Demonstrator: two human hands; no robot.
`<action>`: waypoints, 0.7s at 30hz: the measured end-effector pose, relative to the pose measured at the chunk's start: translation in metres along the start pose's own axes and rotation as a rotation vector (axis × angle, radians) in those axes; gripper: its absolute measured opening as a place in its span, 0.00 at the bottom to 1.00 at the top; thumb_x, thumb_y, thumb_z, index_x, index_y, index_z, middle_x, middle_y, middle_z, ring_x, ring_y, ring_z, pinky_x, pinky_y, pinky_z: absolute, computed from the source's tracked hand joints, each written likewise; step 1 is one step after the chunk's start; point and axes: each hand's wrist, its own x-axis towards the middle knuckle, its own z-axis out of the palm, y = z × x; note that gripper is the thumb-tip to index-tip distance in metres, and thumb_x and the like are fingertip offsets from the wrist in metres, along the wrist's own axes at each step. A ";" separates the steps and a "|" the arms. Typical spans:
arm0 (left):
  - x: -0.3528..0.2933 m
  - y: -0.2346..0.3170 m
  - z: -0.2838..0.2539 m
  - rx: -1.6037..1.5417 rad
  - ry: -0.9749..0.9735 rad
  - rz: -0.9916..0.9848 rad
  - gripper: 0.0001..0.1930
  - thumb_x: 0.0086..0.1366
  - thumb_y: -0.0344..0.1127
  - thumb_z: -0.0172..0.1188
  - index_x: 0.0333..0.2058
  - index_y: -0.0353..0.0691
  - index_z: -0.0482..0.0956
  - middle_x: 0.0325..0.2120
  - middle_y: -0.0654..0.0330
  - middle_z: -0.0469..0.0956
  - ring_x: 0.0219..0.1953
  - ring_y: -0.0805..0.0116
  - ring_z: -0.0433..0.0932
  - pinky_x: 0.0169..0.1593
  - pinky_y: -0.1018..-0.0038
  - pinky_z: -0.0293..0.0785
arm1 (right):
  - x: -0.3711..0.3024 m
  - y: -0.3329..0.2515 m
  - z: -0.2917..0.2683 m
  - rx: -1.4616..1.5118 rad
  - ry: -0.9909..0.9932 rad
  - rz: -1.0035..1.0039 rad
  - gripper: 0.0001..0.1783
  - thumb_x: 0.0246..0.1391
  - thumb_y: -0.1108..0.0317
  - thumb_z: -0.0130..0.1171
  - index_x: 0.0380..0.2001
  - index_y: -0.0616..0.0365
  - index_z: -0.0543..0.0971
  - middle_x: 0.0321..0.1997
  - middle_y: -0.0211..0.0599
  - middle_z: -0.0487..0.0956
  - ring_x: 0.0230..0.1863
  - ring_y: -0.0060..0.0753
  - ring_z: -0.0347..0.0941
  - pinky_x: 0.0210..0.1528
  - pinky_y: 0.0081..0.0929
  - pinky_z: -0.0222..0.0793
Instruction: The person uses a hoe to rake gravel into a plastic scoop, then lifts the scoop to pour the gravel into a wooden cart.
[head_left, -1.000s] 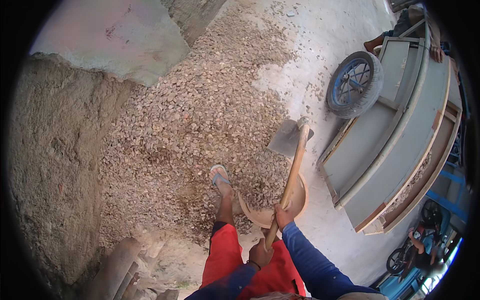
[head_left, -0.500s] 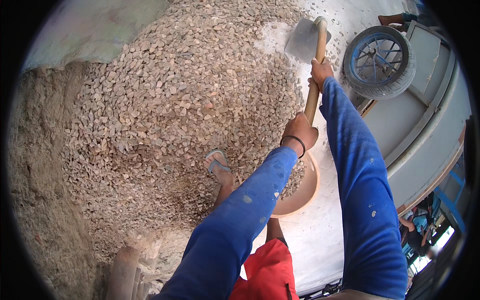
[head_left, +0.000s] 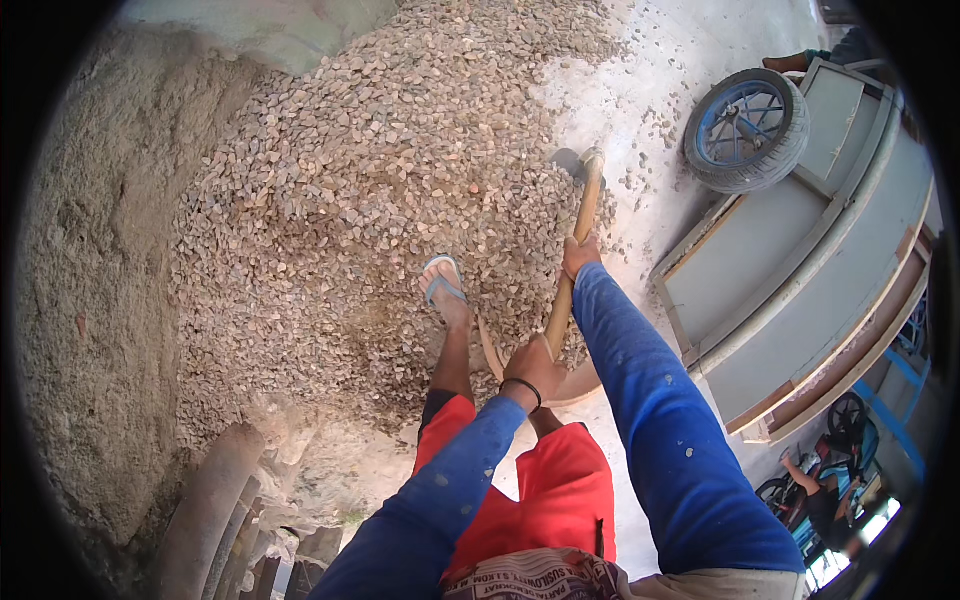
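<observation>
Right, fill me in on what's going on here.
A person grips a wooden-handled hoe with both hands: the left hand nearer the body, the right hand farther along the handle. The blade is at the edge of the gravel. A tan basin sits near the feet, partly hidden. A grey cart stands to the right.
</observation>
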 end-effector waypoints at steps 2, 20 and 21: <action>-0.027 -0.018 0.020 0.062 0.003 -0.049 0.22 0.55 0.38 0.61 0.44 0.28 0.70 0.36 0.36 0.79 0.42 0.41 0.80 0.47 0.53 0.77 | -0.047 0.013 0.008 0.166 -0.061 0.054 0.33 0.59 0.57 0.52 0.59 0.69 0.59 0.36 0.55 0.76 0.29 0.48 0.78 0.31 0.39 0.76; -0.012 -0.101 0.077 -0.095 0.219 0.139 0.21 0.54 0.39 0.62 0.44 0.35 0.70 0.28 0.40 0.80 0.34 0.38 0.80 0.39 0.51 0.76 | -0.135 -0.013 -0.014 0.365 0.099 -0.102 0.26 0.56 0.64 0.58 0.56 0.61 0.66 0.35 0.43 0.75 0.31 0.35 0.74 0.33 0.34 0.73; 0.034 -0.072 0.050 -0.111 0.204 0.204 0.21 0.53 0.39 0.63 0.43 0.34 0.72 0.28 0.39 0.79 0.35 0.38 0.80 0.39 0.52 0.76 | -0.074 -0.027 -0.012 0.395 0.154 -0.160 0.28 0.56 0.64 0.58 0.58 0.58 0.64 0.33 0.42 0.75 0.30 0.35 0.74 0.32 0.34 0.73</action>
